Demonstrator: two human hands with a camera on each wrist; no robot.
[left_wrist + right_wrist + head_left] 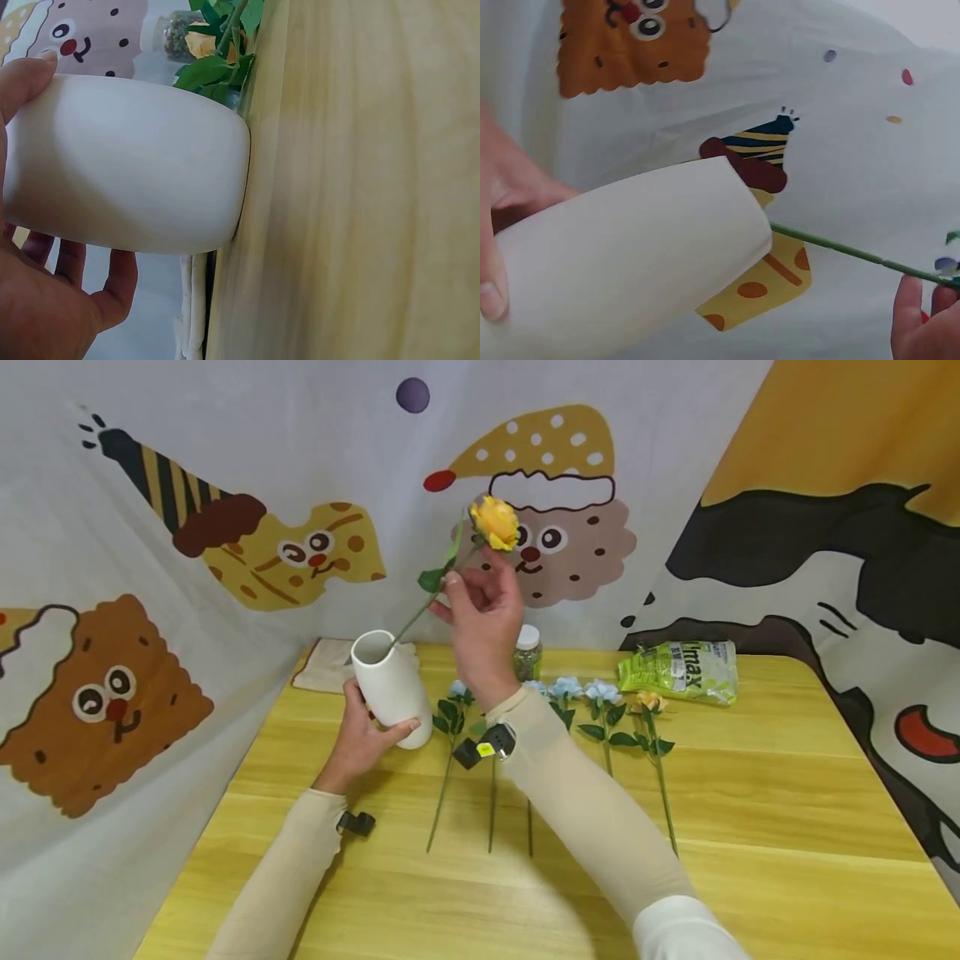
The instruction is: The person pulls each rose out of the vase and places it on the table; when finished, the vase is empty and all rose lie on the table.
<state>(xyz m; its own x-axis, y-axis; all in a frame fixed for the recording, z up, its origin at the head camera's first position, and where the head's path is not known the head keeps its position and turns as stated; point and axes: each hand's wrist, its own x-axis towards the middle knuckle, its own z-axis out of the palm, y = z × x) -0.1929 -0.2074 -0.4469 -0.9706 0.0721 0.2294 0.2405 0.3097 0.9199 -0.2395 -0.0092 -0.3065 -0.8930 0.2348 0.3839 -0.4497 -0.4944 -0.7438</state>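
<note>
My left hand grips a white vase around its lower part, thumb on the near side. The vase leans a little to the left; in the left wrist view its base meets the wooden table top. Above and right of it, my right hand pinches the green stem of a yellow artificial rose below the bloom. The stem slants down into the vase mouth, and its lower end is hidden inside. Green leaves stick out beside the right fingers.
Several blue artificial roses and an orange rose lie in a row on the table, stems toward me. Behind are a white-lidded jar, a green bag and a folded pale cloth. A printed curtain hangs beyond.
</note>
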